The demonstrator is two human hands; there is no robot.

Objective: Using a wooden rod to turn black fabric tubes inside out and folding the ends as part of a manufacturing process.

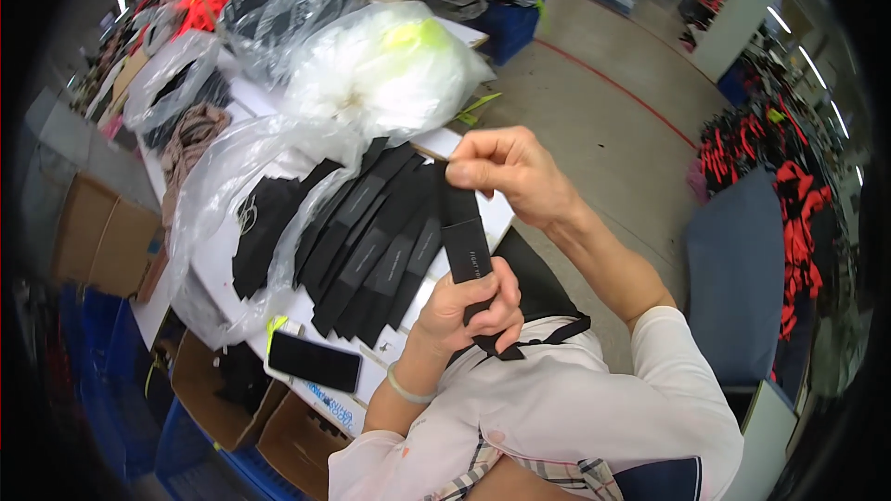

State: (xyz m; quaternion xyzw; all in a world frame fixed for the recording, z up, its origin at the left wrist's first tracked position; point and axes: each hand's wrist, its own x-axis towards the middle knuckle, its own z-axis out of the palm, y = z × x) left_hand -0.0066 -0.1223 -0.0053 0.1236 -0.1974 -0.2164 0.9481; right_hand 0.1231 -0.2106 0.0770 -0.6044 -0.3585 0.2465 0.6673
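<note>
Bright, even light falls from ceiling strip lamps far above and beyond the hands. The clear plastic bags beyond them glare white. Shadows are soft. The fisheye bends straight edges and blackens the corners; the rim is slightly blurred.

Black fabric strip with small pale lettering, stretched between both hands; more black strips with grey lettering fanned over a white desk, beside a black phone and a yellow-green tag. Clear plastic bag over black cloth; milky white bag with a neon yellow patch; brown cardboard boxes, blue crates, grey floor with a red line. White shirt with a tan, black and red plaid collar, pale green bracelet, red and black garments at far right.
</note>
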